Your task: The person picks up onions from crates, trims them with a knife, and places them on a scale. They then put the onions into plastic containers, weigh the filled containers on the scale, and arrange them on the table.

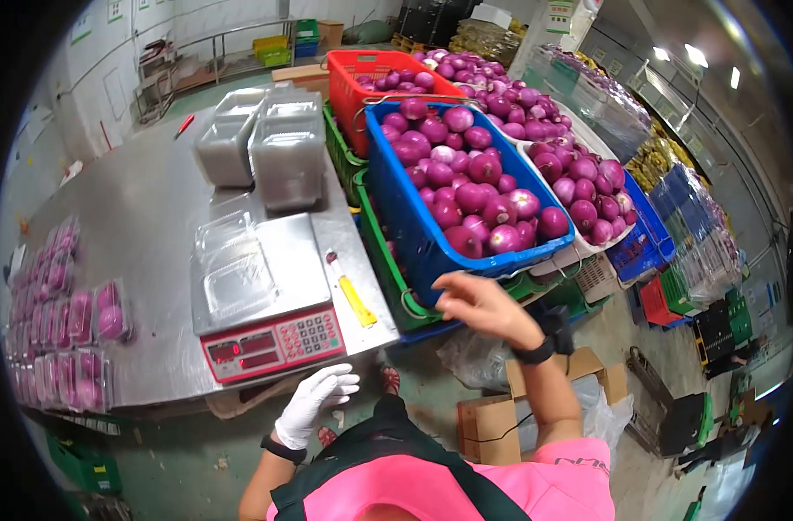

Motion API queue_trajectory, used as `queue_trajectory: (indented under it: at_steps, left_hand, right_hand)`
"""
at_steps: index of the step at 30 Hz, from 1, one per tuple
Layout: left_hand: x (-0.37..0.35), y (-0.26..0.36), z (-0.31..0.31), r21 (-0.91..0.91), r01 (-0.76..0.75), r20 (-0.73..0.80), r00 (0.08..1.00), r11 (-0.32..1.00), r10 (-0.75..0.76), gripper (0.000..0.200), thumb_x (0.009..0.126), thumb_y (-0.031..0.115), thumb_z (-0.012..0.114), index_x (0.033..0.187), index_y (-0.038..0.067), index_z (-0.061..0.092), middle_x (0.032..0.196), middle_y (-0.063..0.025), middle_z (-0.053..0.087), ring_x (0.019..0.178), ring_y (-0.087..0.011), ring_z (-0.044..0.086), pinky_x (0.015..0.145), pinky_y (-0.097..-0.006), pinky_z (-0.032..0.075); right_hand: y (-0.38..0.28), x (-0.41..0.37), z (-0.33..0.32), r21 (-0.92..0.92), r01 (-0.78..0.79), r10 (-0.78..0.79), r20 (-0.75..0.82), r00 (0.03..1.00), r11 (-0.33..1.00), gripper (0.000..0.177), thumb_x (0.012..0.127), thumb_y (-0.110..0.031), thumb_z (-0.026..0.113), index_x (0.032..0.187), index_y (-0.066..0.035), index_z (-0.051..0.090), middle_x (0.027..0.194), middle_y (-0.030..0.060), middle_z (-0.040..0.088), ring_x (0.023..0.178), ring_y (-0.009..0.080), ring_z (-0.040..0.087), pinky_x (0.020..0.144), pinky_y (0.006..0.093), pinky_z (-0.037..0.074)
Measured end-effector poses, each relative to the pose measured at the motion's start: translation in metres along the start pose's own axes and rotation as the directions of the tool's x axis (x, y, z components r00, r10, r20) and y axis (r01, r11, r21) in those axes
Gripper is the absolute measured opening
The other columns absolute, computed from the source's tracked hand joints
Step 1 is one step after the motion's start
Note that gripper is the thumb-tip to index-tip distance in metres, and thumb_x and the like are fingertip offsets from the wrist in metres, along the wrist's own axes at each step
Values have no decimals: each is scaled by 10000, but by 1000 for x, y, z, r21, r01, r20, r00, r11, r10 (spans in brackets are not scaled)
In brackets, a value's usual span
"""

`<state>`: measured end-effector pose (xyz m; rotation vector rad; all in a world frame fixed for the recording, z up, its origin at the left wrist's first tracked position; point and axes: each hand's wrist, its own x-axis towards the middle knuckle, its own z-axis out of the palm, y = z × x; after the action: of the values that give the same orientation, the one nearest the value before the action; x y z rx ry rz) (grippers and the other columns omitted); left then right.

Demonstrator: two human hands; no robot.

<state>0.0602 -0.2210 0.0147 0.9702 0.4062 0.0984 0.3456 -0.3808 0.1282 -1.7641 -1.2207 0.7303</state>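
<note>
My left hand (317, 403), in a white glove, hangs in front of the table edge just below the scale (266, 343); its fingers are stretched out and hold nothing. On the scale's steel plate lies an open clear plastic clamshell box (238, 282). My bare right hand (483, 306) is beside the near end of the blue crate (414, 227), fingers loosely bent and apart, with nothing visible in them. Purple onions (473, 198) fill that crate. A yellow-handled knife or cutter (356, 300) lies right of the scale.
Stacks of clear boxes (287, 148) stand behind the scale on the steel table (158, 204). Packed onion boxes (84, 317) sit at the left. Beyond the blue crate are a red crate (349, 91) and more onions (588, 187). A cardboard box (488, 430) stands on the floor.
</note>
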Motion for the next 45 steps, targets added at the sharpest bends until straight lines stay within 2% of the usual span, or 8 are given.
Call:
queue_trajectory:
  at_steps: [12,17,21,29,33,35,38,45]
  left_hand:
    - [162,73,132,68,-194,17,981,979,193,413,927,214,515,1269,-14,469,1127,-111,600,1042,-175,578,895,-290,440]
    - [189,77,155,74,-195,-152,967,978,204,513,905,326,543,1238,-58,472,1135,-171,593,1058,-247,582,925,-354,435]
    - [193,78,159,51,-193,-276,940,980,199,354,932,132,440,1236,-43,488,1130,-148,601,1041,-201,585,902,-304,443]
    - [203,82,157,43,-251,-342,906,967,250,368,934,162,462,1226,-58,488,1144,-156,593,1045,-213,586,910,-316,443]
    - [212,89,158,34,-252,-300,921,967,251,376,937,174,464,1238,-50,481,1137,-149,595,1045,-210,582,909,-310,440]
    - [214,91,158,27,-262,-269,928,965,259,382,943,189,460,1252,-35,476,1127,-141,600,1050,-208,579,909,-311,437]
    - [223,96,156,24,-245,-222,944,969,244,383,947,202,455,1253,-28,479,1124,-136,602,1048,-207,581,915,-316,432]
    - [265,114,152,-189,-276,-61,961,942,269,613,902,447,504,1353,61,350,1270,-185,503,1135,-309,534,927,-425,455]
  right_hand:
    - [77,192,-238,-551,123,-72,113,991,826,399,803,-337,602,930,41,599,761,161,635,714,241,630,642,354,481]
    - [152,328,-229,-659,87,-73,49,996,747,563,723,-430,678,1005,41,552,931,232,625,868,339,618,766,402,487]
    - [178,383,-189,-723,87,-144,-17,989,686,730,639,-462,730,1127,29,498,1121,278,553,1038,412,551,890,454,454]
    - [200,412,-140,-781,-90,-85,-180,980,619,882,534,-458,810,1184,13,443,1082,263,539,958,407,594,828,457,499]
    - [190,414,-169,-555,-140,58,-162,985,820,732,554,-497,755,1064,2,593,1053,238,618,1007,319,607,845,415,489]
    - [197,409,-189,58,-192,190,36,981,980,661,659,-489,720,1110,-27,577,1081,170,622,979,291,610,845,394,490]
    - [152,370,-218,606,-460,316,335,888,649,618,747,-485,681,1225,-136,503,1104,109,613,962,255,600,828,392,500]
    - [114,300,-232,539,-410,145,466,873,736,641,807,-552,575,1236,-86,475,1075,128,624,816,268,659,609,326,553]
